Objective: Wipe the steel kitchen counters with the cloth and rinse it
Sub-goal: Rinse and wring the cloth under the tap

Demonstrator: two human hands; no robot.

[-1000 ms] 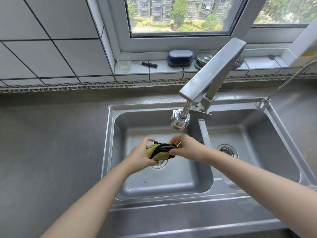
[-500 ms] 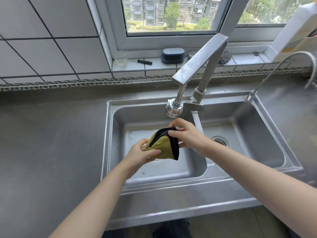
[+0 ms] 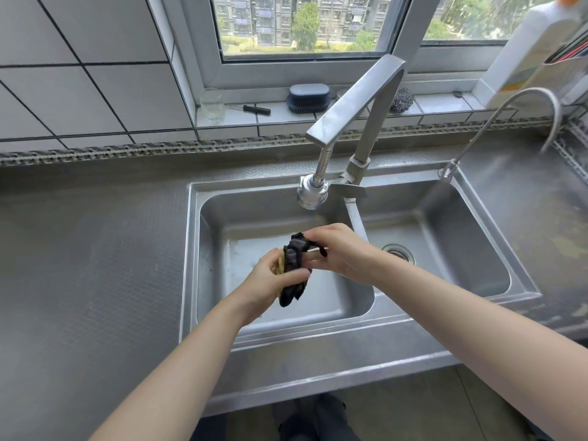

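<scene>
Cloth (image 3: pixel 295 268), bunched dark and yellow, held over the left sink basin (image 3: pixel 318 310) below the tap head (image 3: pixel 312 192). Left hand (image 3: pixel 273 286) and right hand (image 3: pixel 342 253) both grip it. Judged step: wringing; next calls for opposed twisting.

The cloth (image 3: pixel 294 268) I'm holding shows mostly black, with a strip of olive yellow at its left edge. The sink (image 3: pixel 350 316) is plain silver-grey steel, and my counter (image 3: pixel 89 265) is a darker grey steel pressed with a fine dotted pattern. The wall tiles (image 3: pixel 79 90) are white with dark grout lines. On the sill sit a dark navy brush (image 3: pixel 308 97), a clear glass (image 3: pixel 211 105), a black-handled tool (image 3: pixel 256 109) and a silver-grey scourer (image 3: pixel 401 99). The bottle (image 3: pixel 528 49) is white with an orange cap
</scene>
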